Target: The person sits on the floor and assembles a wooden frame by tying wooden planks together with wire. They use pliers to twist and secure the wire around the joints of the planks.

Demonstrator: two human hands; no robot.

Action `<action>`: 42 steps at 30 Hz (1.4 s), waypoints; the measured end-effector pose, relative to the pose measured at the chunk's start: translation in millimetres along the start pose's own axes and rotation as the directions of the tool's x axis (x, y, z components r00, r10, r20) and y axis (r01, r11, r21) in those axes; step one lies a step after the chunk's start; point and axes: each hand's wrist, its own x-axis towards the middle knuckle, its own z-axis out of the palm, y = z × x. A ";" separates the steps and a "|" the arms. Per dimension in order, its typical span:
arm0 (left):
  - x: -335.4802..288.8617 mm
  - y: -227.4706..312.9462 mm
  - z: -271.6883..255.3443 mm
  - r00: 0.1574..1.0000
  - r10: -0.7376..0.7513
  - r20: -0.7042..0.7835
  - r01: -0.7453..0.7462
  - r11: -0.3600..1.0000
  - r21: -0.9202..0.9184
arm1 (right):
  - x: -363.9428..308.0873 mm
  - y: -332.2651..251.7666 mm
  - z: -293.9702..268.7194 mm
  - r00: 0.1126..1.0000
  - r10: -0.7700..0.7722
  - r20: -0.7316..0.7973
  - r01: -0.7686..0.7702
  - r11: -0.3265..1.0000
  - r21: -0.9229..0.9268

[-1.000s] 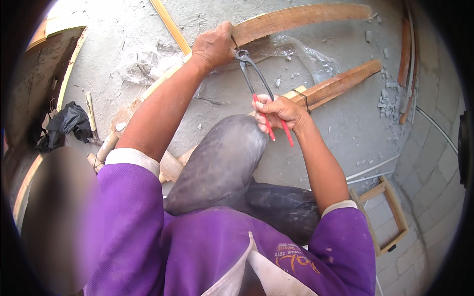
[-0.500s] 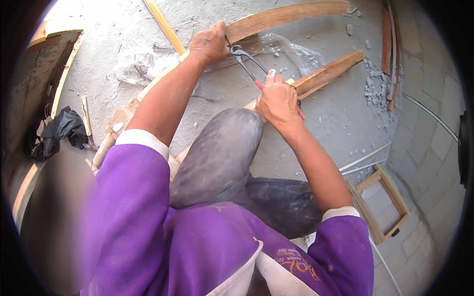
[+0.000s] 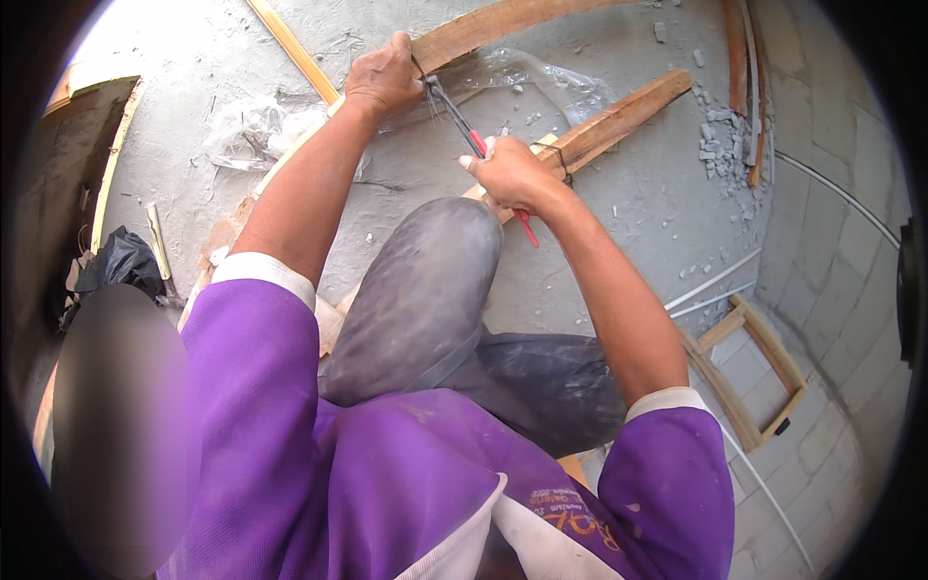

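My left hand [image 3: 387, 75] is closed around the near end of a long wooden board [image 3: 507, 21] at the top of the view. Dark wire [image 3: 418, 66] shows around the board beside my fingers. In my right hand [image 3: 512, 174] is a pair of pincers [image 3: 452, 111] with red grips, the handles squeezed together. Their jaws meet the wire right by my left hand. Past my right wrist lies a second length of timber [image 3: 623, 126], bound with dark wire near its close end. What my left fingertips touch is hidden.
Clear plastic sheeting [image 3: 541, 72] lies crumpled under the boards. A narrow wood strip [image 3: 295, 48] is at upper left, a black plastic bag [image 3: 121, 261] at far left. Rubble [image 3: 720, 145] and planks [image 3: 737, 58] line the block wall, with a small wooden frame [image 3: 754, 367] lower right.
The pincers' handles, spread before, are now brought together, and my right hand has turned. Both hands, the pincers and the boards appear shifted slightly left and up in view.
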 end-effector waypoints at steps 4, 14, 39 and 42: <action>-0.6 1.4 11.2 0.999 0.027 -0.046 -0.027 1.000 0.008 | 16.2 44.1 19.4 0.950 -0.211 0.230 -0.061 0.595 0.801; 4.4 -8.8 0.3 1.000 0.004 -0.030 -0.005 0.999 -0.049 | 39.6 65.9 -23.5 0.861 -0.273 0.428 -0.209 0.579 0.788; -3.7 3.1 7.0 0.988 -0.103 -0.112 0.109 0.993 0.052 | 33.1 62.3 -1.9 0.934 -0.208 0.290 -0.092 0.646 0.758; -2.7 -0.9 3.5 0.996 -0.038 -0.076 0.038 0.999 -0.003 | 14.4 43.5 2.0 0.990 -0.139 0.034 0.098 0.834 0.543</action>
